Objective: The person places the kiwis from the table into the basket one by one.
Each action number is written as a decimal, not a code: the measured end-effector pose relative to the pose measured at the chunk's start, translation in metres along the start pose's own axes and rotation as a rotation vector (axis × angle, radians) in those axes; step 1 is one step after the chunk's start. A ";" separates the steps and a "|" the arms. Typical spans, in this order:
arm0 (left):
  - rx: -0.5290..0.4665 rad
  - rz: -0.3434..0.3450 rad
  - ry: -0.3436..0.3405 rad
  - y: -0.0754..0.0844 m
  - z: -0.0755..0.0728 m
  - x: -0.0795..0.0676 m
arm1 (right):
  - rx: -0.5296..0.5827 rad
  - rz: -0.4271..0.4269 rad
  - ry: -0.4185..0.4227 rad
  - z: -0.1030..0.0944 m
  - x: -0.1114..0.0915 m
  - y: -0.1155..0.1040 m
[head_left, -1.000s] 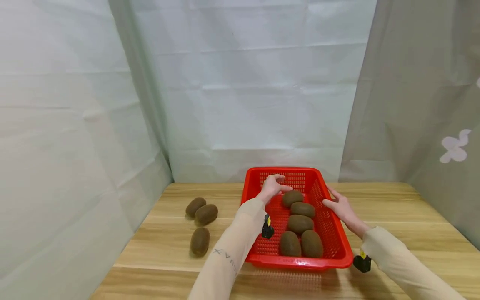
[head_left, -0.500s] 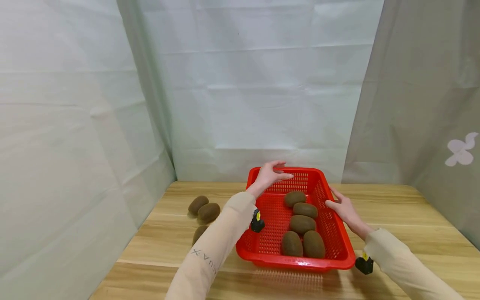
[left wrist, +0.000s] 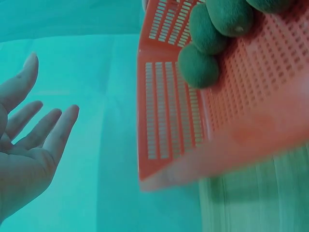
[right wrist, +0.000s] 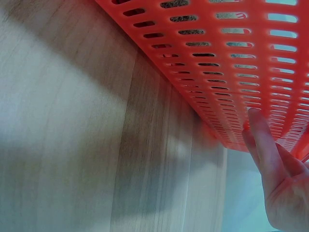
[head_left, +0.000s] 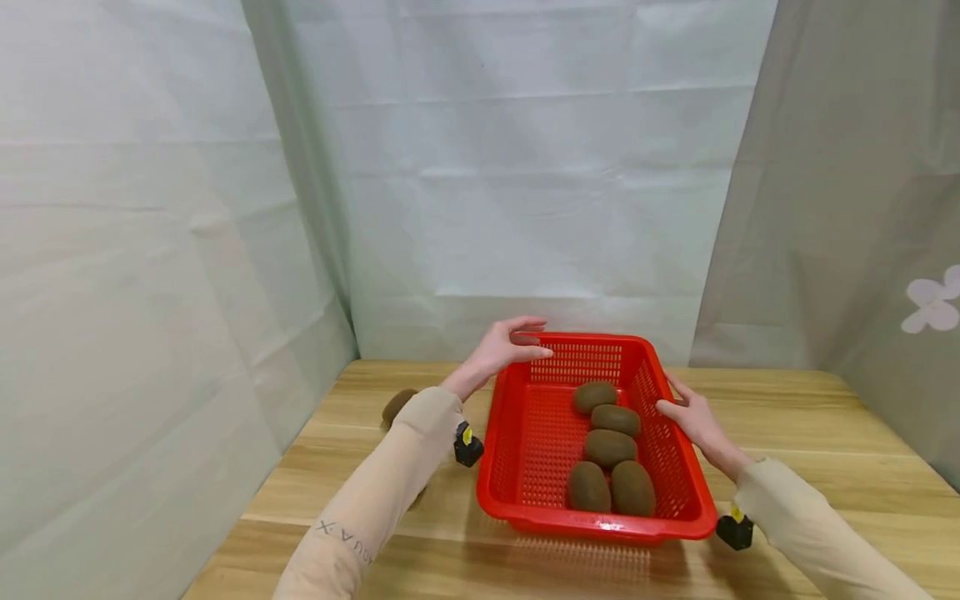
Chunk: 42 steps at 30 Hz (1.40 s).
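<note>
A red plastic basket (head_left: 585, 525) with slotted walls stands on the table. Several brown, fuzzy kiwifruit (head_left: 610, 447) lie along its right half, while the left half shows bare mesh floor. My left hand (head_left: 501, 346) is raised over the basket's far left corner, fingers spread and nothing in them; in the left wrist view that hand (left wrist: 34, 154) is apart from the basket wall. At the right side, my right hand (head_left: 693, 417) holds the rim, thumb at the inner edge. The right wrist view shows its fingers (right wrist: 263, 145) against the outer wall.
Left of the basket, a loose kiwifruit (head_left: 397, 407) lies on the wooden table (head_left: 300, 483), partly covered by my left sleeve (head_left: 375, 492). Other fruit there is mostly hidden behind the sleeve. Pale cloth sheets (head_left: 525, 208) hang behind the table and along both sides.
My left hand has risen out of the basket from beside the farthest kiwifruit and moved left, its sleeve now covering most of the loose fruit. My right hand keeps its place on the rim.
</note>
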<state>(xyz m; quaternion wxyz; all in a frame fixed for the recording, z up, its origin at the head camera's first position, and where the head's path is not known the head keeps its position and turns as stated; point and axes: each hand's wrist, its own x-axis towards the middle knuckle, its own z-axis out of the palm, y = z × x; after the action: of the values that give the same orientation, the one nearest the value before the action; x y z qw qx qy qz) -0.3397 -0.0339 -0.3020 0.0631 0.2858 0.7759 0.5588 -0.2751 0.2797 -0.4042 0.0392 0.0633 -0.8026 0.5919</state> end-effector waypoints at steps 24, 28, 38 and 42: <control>0.023 -0.009 -0.031 -0.056 -0.076 -0.074 | -0.054 -0.004 0.015 -0.003 0.000 -0.001; 0.042 -0.003 -0.085 -0.067 -0.085 -0.083 | -0.052 -0.007 0.013 -0.004 -0.001 -0.002; 0.253 -0.027 -0.234 -0.091 -0.109 -0.111 | -0.026 0.002 0.010 -0.004 0.001 -0.001; 0.249 -0.041 -0.268 -0.102 -0.116 -0.125 | 0.008 0.012 0.004 -0.004 0.001 -0.001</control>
<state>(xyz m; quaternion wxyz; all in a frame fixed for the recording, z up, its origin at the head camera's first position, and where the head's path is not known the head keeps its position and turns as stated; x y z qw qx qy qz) -0.3222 -0.2165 -0.3789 0.1416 0.3475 0.8293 0.4141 -0.2759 0.2834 -0.4018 0.0372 0.0575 -0.8004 0.5955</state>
